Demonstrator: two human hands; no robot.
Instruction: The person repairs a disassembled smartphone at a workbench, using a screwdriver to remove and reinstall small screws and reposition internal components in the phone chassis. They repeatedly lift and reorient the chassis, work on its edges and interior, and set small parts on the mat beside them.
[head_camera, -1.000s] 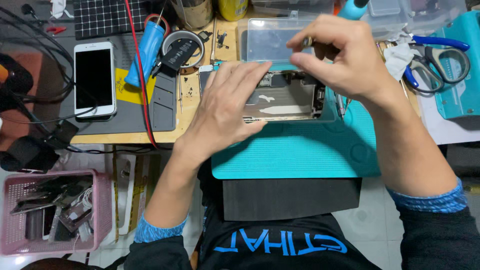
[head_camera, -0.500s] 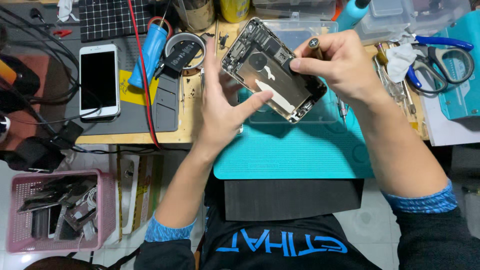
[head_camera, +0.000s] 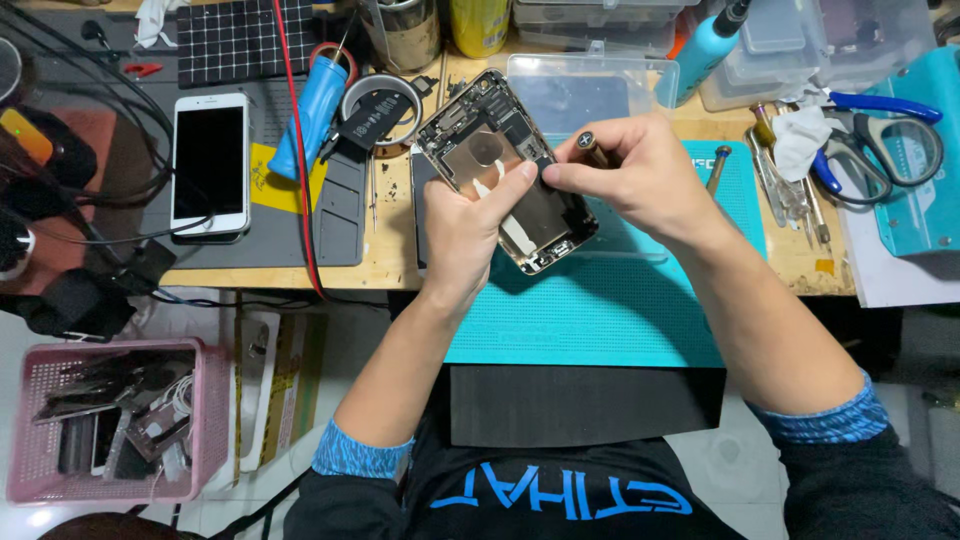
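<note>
1. Phone housing, opened and showing its inner metal plate and small parts, is held above the teal work mat, clear of the bench.
2. Left hand grips its lower edge, thumb pressed across the inner face.
3. Right hand pinches the housing's right edge while clenched around a small screwdriver, its end cap showing by the thumb.
4. Long axis runs diagonally, upper-left to lower-right, open face toward the camera.
5. Risk, as I judge it: held tilted in mid-air, loose screws or parts could drop out, or the driver tip could slip and scratch.
6. Farther left lie a white smartphone and a pink basket.
</note>
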